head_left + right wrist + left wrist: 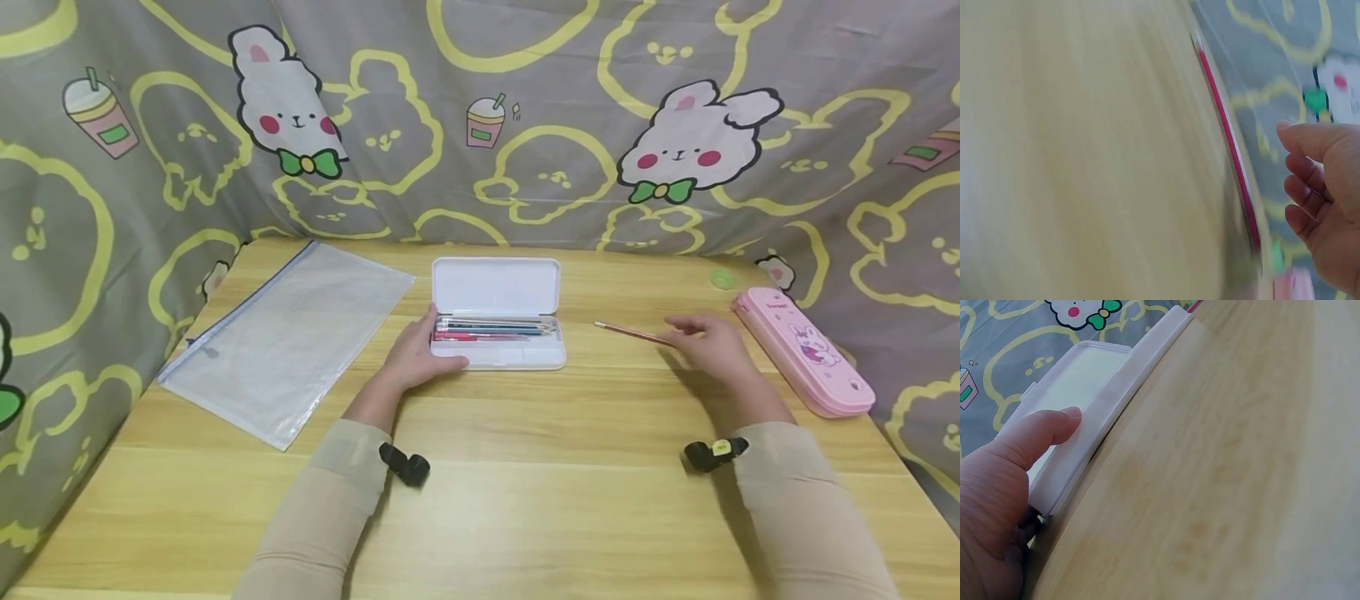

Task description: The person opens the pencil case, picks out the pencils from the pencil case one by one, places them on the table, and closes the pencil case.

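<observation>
A white pencil case stands with its lid raised, several pencils lying inside the base. My left hand grips the case's left end; in the left wrist view the thumb presses on the front rim, and the other fingers are mostly hidden. To the right of the case, a single red pencil with a pale end lies on the table. My right hand is beside the near end of this pencil, its fingers loosely bent, and in the right wrist view a gap shows between them and the pencil.
A clear zip pouch with a blue zip lies flat at the left of the wooden table. At the right sits a pink zipped pencil case, with a small green round item behind it. Patterned curtains enclose the table.
</observation>
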A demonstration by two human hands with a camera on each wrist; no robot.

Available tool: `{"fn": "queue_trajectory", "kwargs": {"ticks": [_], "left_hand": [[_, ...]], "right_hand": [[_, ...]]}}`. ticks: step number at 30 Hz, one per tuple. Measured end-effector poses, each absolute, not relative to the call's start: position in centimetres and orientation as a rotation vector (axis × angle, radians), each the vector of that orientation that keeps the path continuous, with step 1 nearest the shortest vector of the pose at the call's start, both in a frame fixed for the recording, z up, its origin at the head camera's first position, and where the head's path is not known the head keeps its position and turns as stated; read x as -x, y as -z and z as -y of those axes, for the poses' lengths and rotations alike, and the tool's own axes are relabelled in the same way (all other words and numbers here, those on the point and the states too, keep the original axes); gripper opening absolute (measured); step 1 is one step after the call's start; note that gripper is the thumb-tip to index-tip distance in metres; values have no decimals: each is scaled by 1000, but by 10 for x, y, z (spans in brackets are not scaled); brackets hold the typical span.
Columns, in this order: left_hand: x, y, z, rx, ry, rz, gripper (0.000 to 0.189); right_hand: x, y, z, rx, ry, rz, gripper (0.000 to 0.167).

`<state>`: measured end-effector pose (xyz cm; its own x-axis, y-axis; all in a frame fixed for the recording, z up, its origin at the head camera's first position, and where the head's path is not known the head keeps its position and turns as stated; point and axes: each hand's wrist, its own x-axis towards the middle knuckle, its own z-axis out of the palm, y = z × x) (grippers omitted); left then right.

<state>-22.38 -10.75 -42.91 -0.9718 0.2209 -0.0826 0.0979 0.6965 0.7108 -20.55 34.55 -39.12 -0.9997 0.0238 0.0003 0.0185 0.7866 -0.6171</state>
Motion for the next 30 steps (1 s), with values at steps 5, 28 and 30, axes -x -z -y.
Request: {"fn": "queue_trajectory", "kwargs": {"ticks": [5, 28, 30], "left_hand": [[224, 429, 108, -272, -1140, -2746, 121], [223, 428, 109, -282, -1158, -2744, 122], [223, 427, 109, -287, -1157, -2746, 122]], "right_hand": [[215, 382, -300, -132, -1111, 2985, 42], [255, 399, -175, -438, -1024, 3109, 27], [257, 400, -172, -439, -957, 3131, 28]]}}
